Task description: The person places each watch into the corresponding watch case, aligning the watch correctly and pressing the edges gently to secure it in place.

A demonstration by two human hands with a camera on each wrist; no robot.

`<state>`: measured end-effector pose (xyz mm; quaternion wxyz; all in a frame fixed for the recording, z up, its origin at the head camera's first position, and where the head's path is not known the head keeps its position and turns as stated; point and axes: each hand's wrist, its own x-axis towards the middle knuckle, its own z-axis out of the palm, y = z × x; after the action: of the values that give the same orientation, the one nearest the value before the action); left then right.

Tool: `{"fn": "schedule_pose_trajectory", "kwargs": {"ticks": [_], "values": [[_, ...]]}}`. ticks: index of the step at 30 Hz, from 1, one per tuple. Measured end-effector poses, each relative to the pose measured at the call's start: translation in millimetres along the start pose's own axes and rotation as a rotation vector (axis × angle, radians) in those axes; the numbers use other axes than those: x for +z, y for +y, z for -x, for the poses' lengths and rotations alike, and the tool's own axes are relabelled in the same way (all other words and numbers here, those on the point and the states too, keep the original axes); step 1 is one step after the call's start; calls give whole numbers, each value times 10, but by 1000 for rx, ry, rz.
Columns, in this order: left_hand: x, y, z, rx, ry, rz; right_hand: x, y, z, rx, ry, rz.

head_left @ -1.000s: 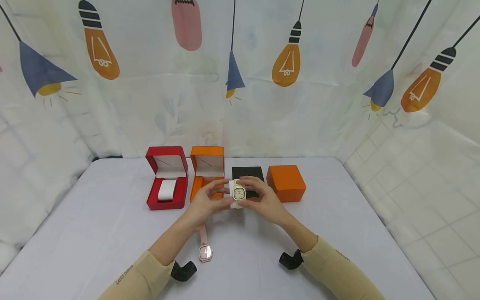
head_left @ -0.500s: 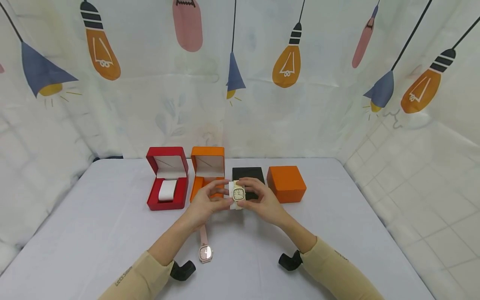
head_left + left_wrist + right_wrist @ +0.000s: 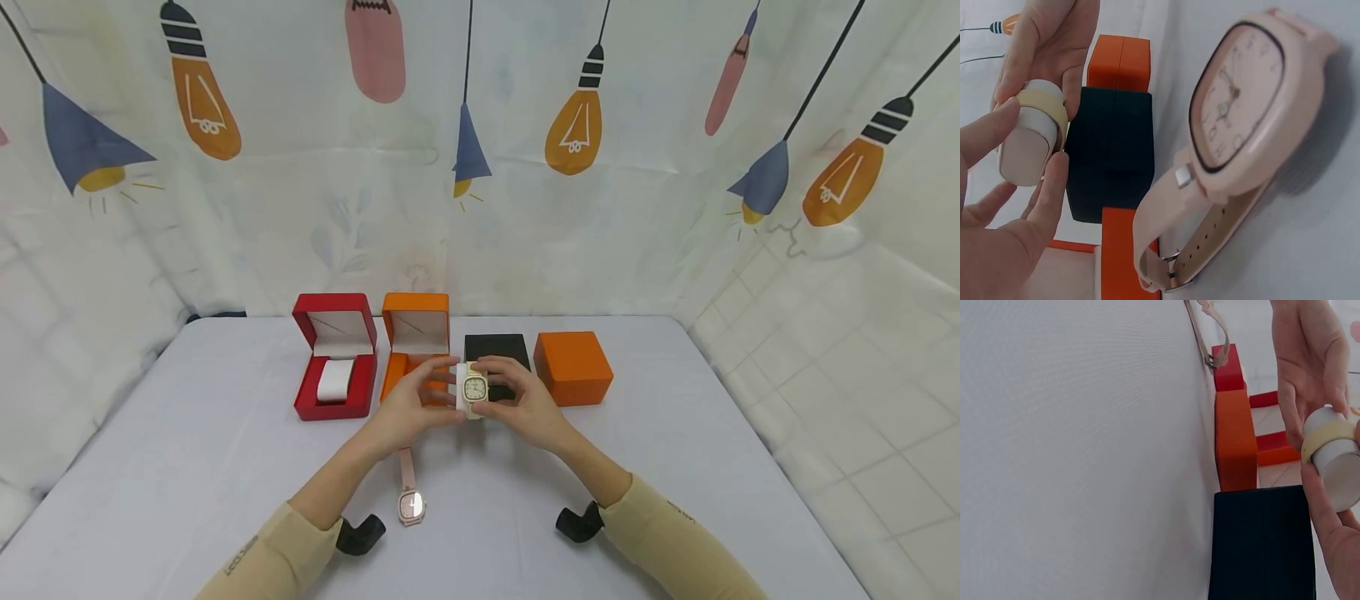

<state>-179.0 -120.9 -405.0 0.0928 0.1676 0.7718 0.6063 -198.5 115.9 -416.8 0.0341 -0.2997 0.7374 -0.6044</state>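
Observation:
Both hands meet over the middle of the table, in front of the dark box. Between them is a white watch cushion (image 3: 1024,150) with a cream-strapped watch (image 3: 475,388) around one end of it. My left hand (image 3: 408,410) grips the cushion from the left, its bare end facing that palm. On the other side my right hand (image 3: 531,408) pinches the watch and cushion between thumb and fingers, the dial facing up toward the head camera. A pink watch (image 3: 411,506), its strap buckled, lies on the table below my left wrist.
An open red box (image 3: 363,387) holds a white cushion (image 3: 334,380). Beside it stands an open orange box (image 3: 393,367), partly hidden by my left hand. A dark green box (image 3: 497,347) and a closed orange box (image 3: 573,368) stand to the right. Printed cloth hangs behind.
The watch and cushion have shifted slightly left, and more of the white cushion shows beside the dial. My left thumb has slid a little lower. The boxes and pink watch stay put.

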Motion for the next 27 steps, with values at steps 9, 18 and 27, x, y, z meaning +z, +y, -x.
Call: {"fn": "schedule_pose_trajectory", "kwargs": {"ticks": [9,18,27], "values": [[-11,18,-13,38,0,-41,-13,-28,-1,-10,-7,3],[-52,17,-7,7,16,-13,-47,-26,-5,-5,-61,-44],[-72,21,-15,-12,11,14,-62,-41,-8,31,-70,-72]]}}
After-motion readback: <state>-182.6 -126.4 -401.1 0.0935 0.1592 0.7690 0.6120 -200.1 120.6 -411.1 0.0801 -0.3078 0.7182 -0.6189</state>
